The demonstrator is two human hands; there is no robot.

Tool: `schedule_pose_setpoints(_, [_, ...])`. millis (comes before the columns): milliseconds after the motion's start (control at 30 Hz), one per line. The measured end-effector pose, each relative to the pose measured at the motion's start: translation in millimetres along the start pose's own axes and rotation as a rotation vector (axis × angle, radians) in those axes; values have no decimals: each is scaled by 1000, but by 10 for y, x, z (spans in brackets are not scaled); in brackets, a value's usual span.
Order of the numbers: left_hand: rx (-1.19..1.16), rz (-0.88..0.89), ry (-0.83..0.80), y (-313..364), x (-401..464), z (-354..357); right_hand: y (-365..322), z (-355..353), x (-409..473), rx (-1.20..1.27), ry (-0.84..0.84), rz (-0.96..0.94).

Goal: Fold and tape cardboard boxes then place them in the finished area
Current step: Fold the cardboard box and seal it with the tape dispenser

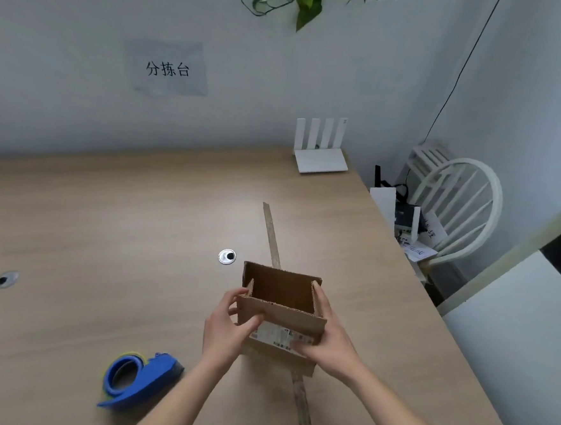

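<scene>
A small brown cardboard box (pixel 281 298) stands on the wooden table (pixel 105 226) with its top open and all four flaps upright; a white label shows on its near side. My left hand (pixel 228 328) grips the box's near left corner, thumb on the front wall and fingers round the left side. My right hand (pixel 327 335) holds the right side, fingers along the right flap and thumb on the front by the label. A blue tape dispenser (pixel 138 380) lies on the table to the lower left, away from both hands.
A strip of tape (pixel 272 235) runs across the table under the box. Two round cable holes (pixel 227 256) (pixel 5 280) sit in the tabletop. A white router (pixel 320 148) stands at the far edge. A white chair (pixel 455 204) with papers is beyond the table's right edge.
</scene>
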State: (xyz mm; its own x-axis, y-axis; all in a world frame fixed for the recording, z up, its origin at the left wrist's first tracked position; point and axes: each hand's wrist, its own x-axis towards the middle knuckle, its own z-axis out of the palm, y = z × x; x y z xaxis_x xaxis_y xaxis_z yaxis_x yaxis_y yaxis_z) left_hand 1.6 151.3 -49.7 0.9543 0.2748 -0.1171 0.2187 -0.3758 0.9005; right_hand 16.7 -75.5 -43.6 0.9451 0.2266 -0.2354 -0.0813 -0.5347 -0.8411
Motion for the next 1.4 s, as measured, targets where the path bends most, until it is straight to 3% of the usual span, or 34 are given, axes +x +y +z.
schedule_pose_setpoints(167, [69, 22, -13, -402, -369, -461, -5, 506, -270, -37, -28, -54])
schedule_pose_setpoints(333, [113, 35, -53, -687, -622, -648, 34, 750, -482, -36, -18, 8])
schedule_pose_setpoints(667, [192, 11, -30, -769, -587, -636, -27, 841, -472, -17, 209, 45])
schedule_pose_setpoints(900, [304, 84, -91, -773, -570, -613, -29, 785, -469, -118, 80, -5])
schedule_pose_setpoints(1033, [322, 78, -99, -725, -549, -634, -60, 777, -440, -14, 42, 55])
schedule_pose_setpoints(1200, [363, 82, -112, -623, -492, -682, -54, 762, -402, -63, 144, 8])
schedule_pose_setpoints(1400, [330, 82, -13, -612, -484, -626, -106, 825, -367, -89, 320, -23])
